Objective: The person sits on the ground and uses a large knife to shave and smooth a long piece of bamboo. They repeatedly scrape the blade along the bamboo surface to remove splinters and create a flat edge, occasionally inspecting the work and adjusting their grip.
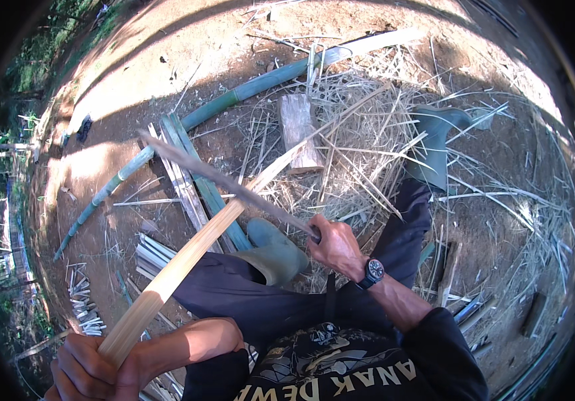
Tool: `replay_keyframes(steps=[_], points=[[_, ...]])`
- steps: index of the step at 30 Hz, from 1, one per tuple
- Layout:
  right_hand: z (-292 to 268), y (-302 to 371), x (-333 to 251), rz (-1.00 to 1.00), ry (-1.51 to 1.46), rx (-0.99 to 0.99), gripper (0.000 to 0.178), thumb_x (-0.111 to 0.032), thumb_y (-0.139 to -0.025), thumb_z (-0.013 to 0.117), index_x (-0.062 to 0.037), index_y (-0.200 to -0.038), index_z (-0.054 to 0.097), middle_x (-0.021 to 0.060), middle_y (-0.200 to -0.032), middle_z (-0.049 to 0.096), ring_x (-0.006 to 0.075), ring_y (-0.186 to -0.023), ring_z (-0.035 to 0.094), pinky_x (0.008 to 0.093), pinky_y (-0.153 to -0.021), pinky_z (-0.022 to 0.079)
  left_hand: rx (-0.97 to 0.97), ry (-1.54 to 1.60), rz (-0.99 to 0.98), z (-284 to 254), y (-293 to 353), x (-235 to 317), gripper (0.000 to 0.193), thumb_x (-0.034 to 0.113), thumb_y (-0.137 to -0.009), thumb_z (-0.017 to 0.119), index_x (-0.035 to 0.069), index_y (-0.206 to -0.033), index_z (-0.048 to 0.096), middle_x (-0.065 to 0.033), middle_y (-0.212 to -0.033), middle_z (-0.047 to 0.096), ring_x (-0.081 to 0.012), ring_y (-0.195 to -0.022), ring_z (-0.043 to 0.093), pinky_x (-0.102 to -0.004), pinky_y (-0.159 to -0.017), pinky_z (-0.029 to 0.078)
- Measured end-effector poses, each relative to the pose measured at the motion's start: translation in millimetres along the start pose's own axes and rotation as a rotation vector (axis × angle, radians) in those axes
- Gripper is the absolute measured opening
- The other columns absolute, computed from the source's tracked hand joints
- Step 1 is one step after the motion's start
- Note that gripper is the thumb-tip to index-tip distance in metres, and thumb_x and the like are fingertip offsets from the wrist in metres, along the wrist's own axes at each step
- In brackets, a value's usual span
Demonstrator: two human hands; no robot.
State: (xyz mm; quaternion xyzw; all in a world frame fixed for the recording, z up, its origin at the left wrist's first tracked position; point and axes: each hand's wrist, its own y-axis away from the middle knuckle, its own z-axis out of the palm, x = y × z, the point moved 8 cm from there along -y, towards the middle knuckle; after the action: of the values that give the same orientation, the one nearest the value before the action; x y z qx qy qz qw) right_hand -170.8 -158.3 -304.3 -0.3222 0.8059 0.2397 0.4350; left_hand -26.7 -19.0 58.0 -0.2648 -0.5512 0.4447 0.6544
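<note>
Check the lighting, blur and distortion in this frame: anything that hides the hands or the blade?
Head view: harsh sun burns out the bare ground top left, while shade covers the left hand and right hand, both still readable; the long blade is slightly motion-smeared; fisheye bends the green bamboo pole and blacks out the corners.

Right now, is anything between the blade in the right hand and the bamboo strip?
Nothing visible. The long blade in the right hand already crosses the bamboo strip held by the left hand, apparently touching it.
</note>
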Motion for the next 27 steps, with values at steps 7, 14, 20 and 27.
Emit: replay_keyframes(steps=[7, 14, 20, 27], points=[[7.0, -5.5, 35.3, 0.169, 0.073, -0.111, 0.016, -0.008, -0.076, 0.059, 0.0033, -0.088, 0.058, 0.022, -0.064, 0.062, 0.0376, -0.061, 0.064, 0.0462, -0.062, 0.051, 0.042, -0.063, -0.003, -7.4, -0.9, 7.3, 0.027, 0.02, -0.082, 0.037, 0.02, -0.056, 0.032, 0.0098, -0.036, 0.028, 0.0013, -0.027, 0.026, -0.0123, -0.029, 0.021], [6.8, -29.7, 127.6, 0.329, 0.213, -0.014, 0.02, -0.009, -0.076, 0.058, 0.0032, -0.093, 0.057, 0.0241, -0.073, 0.064, 0.0414, -0.068, 0.063, 0.0486, -0.066, 0.05, 0.114, -0.133, 0.007, -18.4, -3.2, 11.5, 0.025, 0.021, -0.079, 0.039, 0.02, -0.055, 0.033, 0.0095, -0.036, 0.029, 0.0006, -0.027, 0.024, -0.0137, -0.031, 0.022], [14.1, -28.3, 96.9, 0.211, 0.233, -0.086, 0.022, -0.013, -0.081, 0.054, 0.0048, -0.094, 0.056, 0.0243, -0.07, 0.063, 0.0399, -0.066, 0.063, 0.0497, -0.066, 0.05, 0.049, -0.173, -0.037, -22.3, 4.2, 14.7, 0.024, 0.031, -0.083, 0.045, 0.016, -0.066, 0.039, 0.004, -0.046, 0.034, -0.008, -0.036, 0.032, -0.0196, -0.041, 0.031], [11.0, -54.0, 251.2, 0.52, 0.402, -0.065, 0.023, -0.011, -0.072, 0.057, 0.0063, -0.084, 0.065, 0.0285, -0.083, 0.065, 0.0383, -0.081, 0.067, 0.0441, -0.072, 0.054, 0.185, -0.152, -0.048, -41.0, 1.7, 21.1, 0.023, 0.021, -0.078, 0.043, 0.018, -0.057, 0.034, 0.006, -0.042, 0.029, -0.0039, -0.032, 0.025, -0.0183, -0.036, 0.023]])
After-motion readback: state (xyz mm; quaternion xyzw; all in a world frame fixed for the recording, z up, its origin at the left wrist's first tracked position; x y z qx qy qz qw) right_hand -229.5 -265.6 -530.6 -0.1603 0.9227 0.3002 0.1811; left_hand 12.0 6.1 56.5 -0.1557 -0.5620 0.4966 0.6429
